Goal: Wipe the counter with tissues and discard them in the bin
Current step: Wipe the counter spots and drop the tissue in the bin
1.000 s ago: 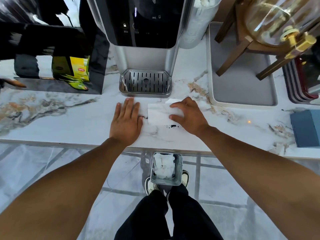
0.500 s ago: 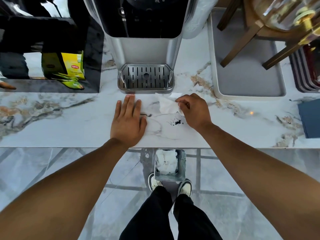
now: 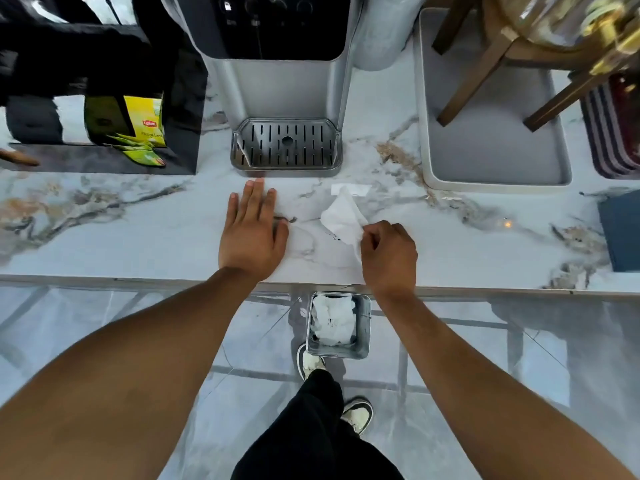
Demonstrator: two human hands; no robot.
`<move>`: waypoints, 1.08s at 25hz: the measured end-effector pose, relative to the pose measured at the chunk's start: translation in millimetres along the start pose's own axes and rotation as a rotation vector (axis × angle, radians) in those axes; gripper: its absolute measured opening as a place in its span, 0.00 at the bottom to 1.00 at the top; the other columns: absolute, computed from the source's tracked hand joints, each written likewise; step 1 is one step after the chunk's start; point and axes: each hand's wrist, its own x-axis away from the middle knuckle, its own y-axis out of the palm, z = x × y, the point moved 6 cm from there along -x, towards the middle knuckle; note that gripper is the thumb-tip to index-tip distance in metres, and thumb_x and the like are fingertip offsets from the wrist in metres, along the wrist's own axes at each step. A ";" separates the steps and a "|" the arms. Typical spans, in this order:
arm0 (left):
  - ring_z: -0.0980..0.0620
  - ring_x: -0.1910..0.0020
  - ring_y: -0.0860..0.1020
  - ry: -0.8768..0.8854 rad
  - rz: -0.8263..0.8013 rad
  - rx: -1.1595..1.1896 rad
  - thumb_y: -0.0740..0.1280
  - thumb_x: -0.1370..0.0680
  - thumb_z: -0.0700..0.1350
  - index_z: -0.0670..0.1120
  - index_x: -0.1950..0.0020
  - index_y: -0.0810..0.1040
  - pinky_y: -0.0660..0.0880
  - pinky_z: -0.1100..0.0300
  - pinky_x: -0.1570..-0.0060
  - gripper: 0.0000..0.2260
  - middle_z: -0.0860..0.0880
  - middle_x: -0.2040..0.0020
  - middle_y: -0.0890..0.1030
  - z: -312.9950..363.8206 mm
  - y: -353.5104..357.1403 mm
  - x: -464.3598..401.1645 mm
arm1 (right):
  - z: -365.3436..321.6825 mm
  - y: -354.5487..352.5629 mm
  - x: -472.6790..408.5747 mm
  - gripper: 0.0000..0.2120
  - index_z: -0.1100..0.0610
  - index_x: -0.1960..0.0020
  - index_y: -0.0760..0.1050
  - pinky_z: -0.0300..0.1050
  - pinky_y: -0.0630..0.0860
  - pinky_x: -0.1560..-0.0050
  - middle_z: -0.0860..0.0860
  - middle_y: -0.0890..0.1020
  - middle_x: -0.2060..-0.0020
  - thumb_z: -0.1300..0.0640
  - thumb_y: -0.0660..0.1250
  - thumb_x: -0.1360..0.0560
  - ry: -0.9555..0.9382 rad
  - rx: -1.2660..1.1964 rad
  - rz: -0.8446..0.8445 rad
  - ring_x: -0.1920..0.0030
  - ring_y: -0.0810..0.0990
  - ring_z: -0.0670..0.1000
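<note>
My right hand pinches a crumpled white tissue and holds it bunched over the marble counter, near its front edge. A few dark specks show on the counter at the tissue's lower edge. My left hand lies flat, palm down, on the counter to the left of the tissue, fingers together. A small white strip of paper lies just beyond the tissue. On the floor below the counter edge stands a square metal bin holding several used white tissues.
A grey water dispenser with a slotted drip tray stands straight ahead. A black rack with yellow tea packets is at the left. A grey tray bearing a wooden stand is at the right, and a blue box sits at the far right.
My right hand gathered the flat tissue into a bunch and drew it toward the counter's front edge, over the dark specks. My left hand stayed flat in place.
</note>
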 end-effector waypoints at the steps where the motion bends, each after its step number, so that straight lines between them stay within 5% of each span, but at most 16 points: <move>1: 0.44 0.19 0.50 -0.007 0.009 0.007 0.51 0.19 0.53 0.41 0.22 0.59 0.46 0.44 0.21 0.27 0.40 0.19 0.56 -2.0 0.3 -0.7 | 2.6 0.0 9.1 0.07 0.58 0.52 0.79 0.47 0.73 0.58 0.56 0.78 0.56 0.61 0.62 0.22 0.006 0.008 -0.004 0.59 0.78 0.57; 10: 0.47 0.19 0.50 -0.023 0.026 0.000 0.53 0.20 0.54 0.44 0.22 0.59 0.47 0.45 0.21 0.27 0.43 0.19 0.56 -5.8 4.6 -1.7 | 2.8 -31.6 -27.7 0.08 0.58 0.53 0.83 0.41 0.69 0.56 0.56 0.82 0.58 0.64 0.65 0.24 -0.079 -0.127 0.101 0.56 0.79 0.55; 14: 0.48 0.19 0.50 -0.014 0.041 -0.005 0.52 0.20 0.55 0.45 0.23 0.59 0.48 0.45 0.21 0.27 0.44 0.19 0.56 -7.5 7.2 -2.4 | -3.3 -16.8 -65.2 0.08 0.57 0.48 0.83 0.45 0.75 0.48 0.57 0.80 0.52 0.63 0.66 0.23 -0.197 -0.073 -0.036 0.53 0.80 0.56; 21: 0.48 0.19 0.50 -0.017 0.039 -0.011 0.52 0.20 0.56 0.45 0.23 0.59 0.48 0.45 0.21 0.28 0.45 0.19 0.56 -10.1 10.1 -3.3 | 17.5 -12.5 0.0 0.07 0.59 0.49 0.83 0.33 0.69 0.52 0.55 0.80 0.54 0.65 0.68 0.24 -0.302 -0.094 -0.040 0.57 0.80 0.51; 27: 0.48 0.19 0.50 -0.013 0.048 -0.008 0.52 0.20 0.57 0.45 0.23 0.59 0.48 0.45 0.21 0.28 0.44 0.19 0.56 -9.3 8.4 -2.9 | 38.5 -20.0 60.6 0.06 0.61 0.49 0.83 0.35 0.74 0.54 0.54 0.79 0.56 0.66 0.68 0.23 -0.364 -0.101 -0.213 0.61 0.79 0.49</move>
